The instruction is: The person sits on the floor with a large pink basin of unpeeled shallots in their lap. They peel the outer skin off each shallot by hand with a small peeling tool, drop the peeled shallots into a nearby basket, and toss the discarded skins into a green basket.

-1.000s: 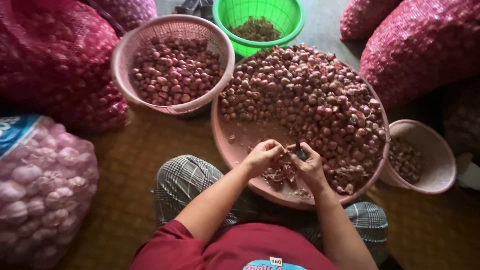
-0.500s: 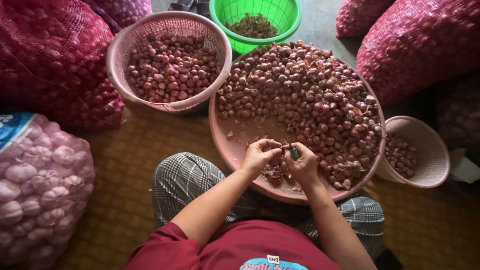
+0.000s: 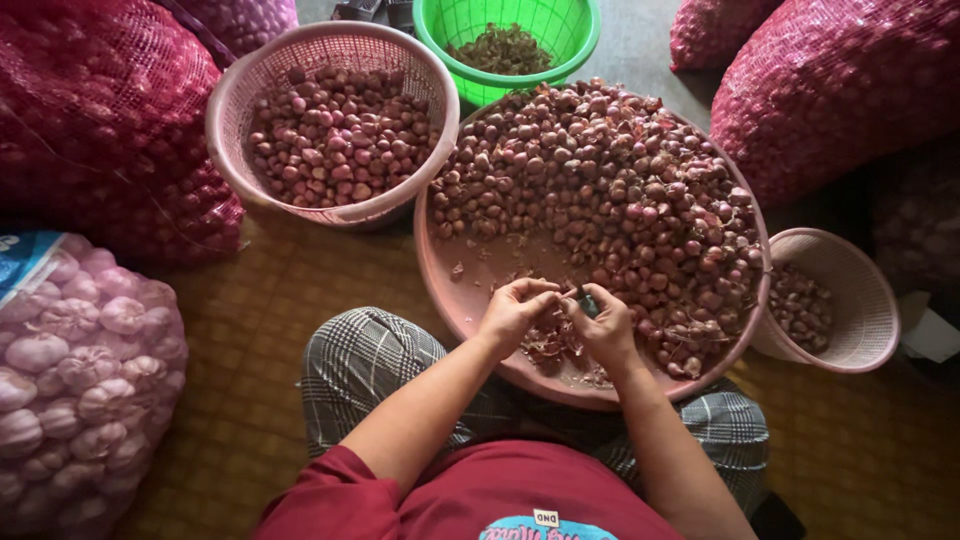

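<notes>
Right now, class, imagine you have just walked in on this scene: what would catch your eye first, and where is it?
First comes the big pink basin at centre, heaped with small reddish shallots. Over its near rim the left hand and right hand meet, the right gripping a small dark tool above a litter of skins. Behind stand a pink basket and a green basket; red mesh sacks flank the scene.

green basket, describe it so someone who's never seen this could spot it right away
Start at the big round pink tray heaped with shallots in the middle. Just beyond its far rim, at the top of the view, stands the green basket. It is the only green container; the baskets nearby are pink, and it holds dark scraps rather than bulbs.
</notes>
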